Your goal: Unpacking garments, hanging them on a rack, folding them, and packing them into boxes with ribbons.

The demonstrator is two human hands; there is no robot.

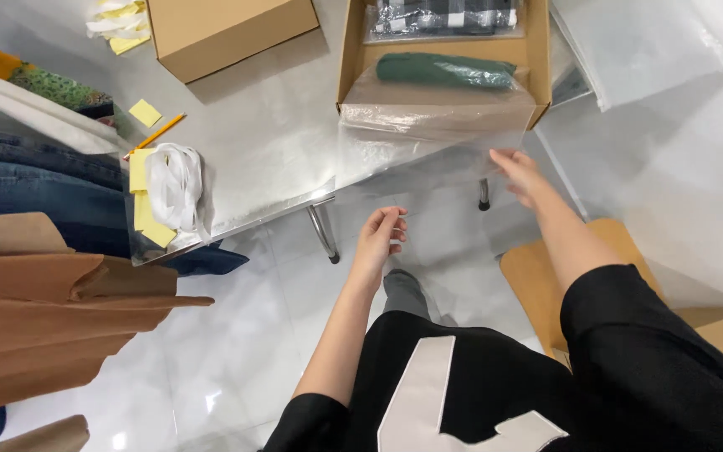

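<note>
My right hand [519, 174] pinches the lower right corner of a clear plastic bag [428, 138] that hangs over the table edge. The bag reaches up into an open cardboard box [537, 59] and wraps a folded dark green garment [445, 70]. Behind it in the same box lies a black-and-white checked garment [445, 17] in plastic. My left hand [381, 237] hovers below the table edge with fingers curled and apart, holding nothing, a little short of the bag's lower left corner.
A closed cardboard box [223, 32] stands on the shiny metal table [269, 142]. Yellow sticky notes [146, 113], a pencil [159, 132] and white strips [176, 186] lie at the left. Folded jeans [35, 180] and tan garments [43, 310] are stacked left; a wooden seat [537, 276] is at right.
</note>
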